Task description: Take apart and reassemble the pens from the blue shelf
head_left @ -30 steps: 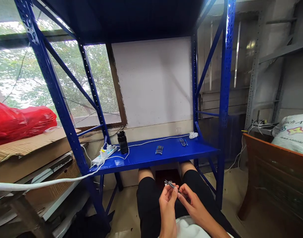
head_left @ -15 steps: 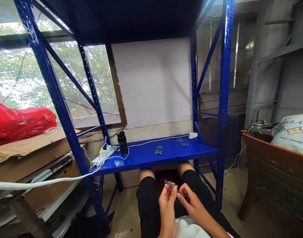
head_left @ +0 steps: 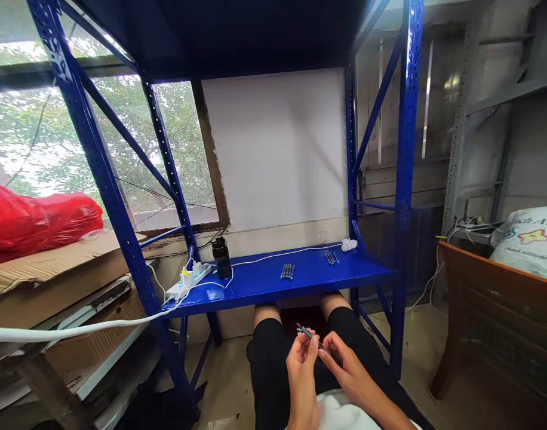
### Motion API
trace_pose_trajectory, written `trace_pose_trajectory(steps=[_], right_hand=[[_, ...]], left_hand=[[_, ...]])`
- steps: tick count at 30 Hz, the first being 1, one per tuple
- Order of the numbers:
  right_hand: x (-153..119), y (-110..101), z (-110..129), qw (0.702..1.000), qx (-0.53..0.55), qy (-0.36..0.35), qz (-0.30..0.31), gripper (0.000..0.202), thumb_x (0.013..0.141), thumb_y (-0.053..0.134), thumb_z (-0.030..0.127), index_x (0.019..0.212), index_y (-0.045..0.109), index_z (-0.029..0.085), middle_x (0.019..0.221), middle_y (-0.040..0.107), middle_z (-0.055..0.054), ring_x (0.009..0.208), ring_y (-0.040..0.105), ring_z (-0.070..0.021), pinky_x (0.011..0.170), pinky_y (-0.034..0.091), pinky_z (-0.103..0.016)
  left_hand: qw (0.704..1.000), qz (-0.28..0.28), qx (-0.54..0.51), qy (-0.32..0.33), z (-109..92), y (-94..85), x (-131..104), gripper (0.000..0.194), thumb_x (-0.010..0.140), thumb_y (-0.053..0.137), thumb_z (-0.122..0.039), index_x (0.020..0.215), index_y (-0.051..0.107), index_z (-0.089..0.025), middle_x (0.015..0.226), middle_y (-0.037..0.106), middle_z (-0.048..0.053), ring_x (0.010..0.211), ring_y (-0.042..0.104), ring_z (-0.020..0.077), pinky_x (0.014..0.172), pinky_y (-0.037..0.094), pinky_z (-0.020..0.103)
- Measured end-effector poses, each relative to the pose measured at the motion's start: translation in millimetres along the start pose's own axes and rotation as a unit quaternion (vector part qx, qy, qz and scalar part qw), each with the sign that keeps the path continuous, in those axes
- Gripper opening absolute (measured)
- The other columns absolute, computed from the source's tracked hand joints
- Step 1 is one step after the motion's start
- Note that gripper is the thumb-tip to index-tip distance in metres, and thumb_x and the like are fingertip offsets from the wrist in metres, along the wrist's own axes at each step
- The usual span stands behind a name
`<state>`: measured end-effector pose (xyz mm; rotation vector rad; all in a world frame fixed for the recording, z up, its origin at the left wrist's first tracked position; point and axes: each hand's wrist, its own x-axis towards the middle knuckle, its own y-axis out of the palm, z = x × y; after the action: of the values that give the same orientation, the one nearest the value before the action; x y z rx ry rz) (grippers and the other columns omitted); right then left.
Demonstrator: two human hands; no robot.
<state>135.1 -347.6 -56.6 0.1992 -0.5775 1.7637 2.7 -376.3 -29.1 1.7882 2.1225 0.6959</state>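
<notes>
My left hand [head_left: 303, 358] is closed around a thin dark pen-like object [head_left: 306, 331] above my lap, its tip pointing up and to the left. Close on the right, my right hand [head_left: 340, 358] pinches the lower end of the same object, its fingers partly hiding it. On the blue shelf [head_left: 251, 286] beyond my knees lie two groups of pens side by side, one near the middle [head_left: 287, 272] and one farther right [head_left: 331, 257].
A black bottle [head_left: 221, 258] and a white power strip [head_left: 189, 282] with cables stand on the shelf's left part. Blue uprights frame it. Cardboard [head_left: 54, 263] and a red wrapped bundle [head_left: 40, 224] are at left, a wooden chair [head_left: 501, 322] at right.
Both hands stay nearly in place, with only slight finger movement. The tip of the held object has shifted very slightly.
</notes>
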Motion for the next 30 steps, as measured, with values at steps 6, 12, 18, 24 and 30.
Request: trace_pose_trajectory(steps=[6, 12, 18, 24, 30], right_hand=[[-0.3, -1.6, 14.0, 1.000, 0.001, 0.001, 0.027, 0.044, 0.111, 0.044, 0.059, 0.096, 0.064, 0.023, 0.082, 0.059, 0.001, 0.076, 0.053, -0.0183, 0.071, 0.044, -0.030], [-1.3, 1.0, 5.3, 1.000, 0.025, 0.003, 0.003, 0.036, 0.106, 0.056, 0.059, 0.106, 0.059, 0.024, 0.095, 0.064, -0.002, 0.086, 0.059, -0.0204, 0.078, 0.047, -0.031], [-1.5, 0.6, -3.9, 1.000, -0.014, -0.002, 0.003, 0.041, 0.107, 0.054, 0.060, 0.089, 0.054, 0.023, 0.079, 0.052, 0.003, 0.072, 0.046, -0.0166, 0.068, 0.038, -0.029], [-1.9, -0.7, -0.1, 1.000, -0.019, 0.000, -0.010, 0.040, 0.107, 0.051, 0.061, 0.093, 0.055, 0.024, 0.080, 0.054, 0.002, 0.074, 0.048, -0.0178, 0.069, 0.039, -0.030], [-1.7, -2.0, 3.4, 1.000, -0.019, 0.000, 0.000, 0.045, 0.108, 0.048, 0.063, 0.089, 0.057, 0.023, 0.078, 0.055, 0.002, 0.072, 0.048, -0.0175, 0.067, 0.039, -0.030]], left_hand=[[1.000, -0.017, -0.005, -0.007, 3.8, -1.9, 3.0, 0.049, 0.076, 0.092, -0.052, 0.107, 0.081, -0.016, 0.112, 0.078, 0.013, 0.109, 0.072, 0.0285, 0.097, 0.056, 0.036], [1.000, -0.007, -0.021, -0.012, 0.3, 0.2, 0.3, 0.047, 0.076, 0.092, -0.052, 0.106, 0.081, -0.017, 0.110, 0.078, 0.012, 0.109, 0.072, 0.0285, 0.098, 0.056, 0.036], [1.000, -0.011, -0.023, -0.012, 2.6, -1.0, 1.1, 0.046, 0.076, 0.092, -0.051, 0.104, 0.080, -0.017, 0.108, 0.077, 0.011, 0.106, 0.071, 0.0262, 0.097, 0.055, 0.035], [1.000, -0.011, -0.020, -0.011, 3.6, -3.2, 1.2, 0.048, 0.077, 0.091, -0.053, 0.107, 0.080, -0.017, 0.114, 0.077, 0.013, 0.111, 0.070, 0.0284, 0.101, 0.055, 0.037], [1.000, -0.017, -0.011, -0.013, 2.8, -2.9, 1.0, 0.050, 0.077, 0.091, -0.054, 0.108, 0.080, -0.017, 0.117, 0.077, 0.014, 0.113, 0.070, 0.0299, 0.097, 0.056, 0.037]])
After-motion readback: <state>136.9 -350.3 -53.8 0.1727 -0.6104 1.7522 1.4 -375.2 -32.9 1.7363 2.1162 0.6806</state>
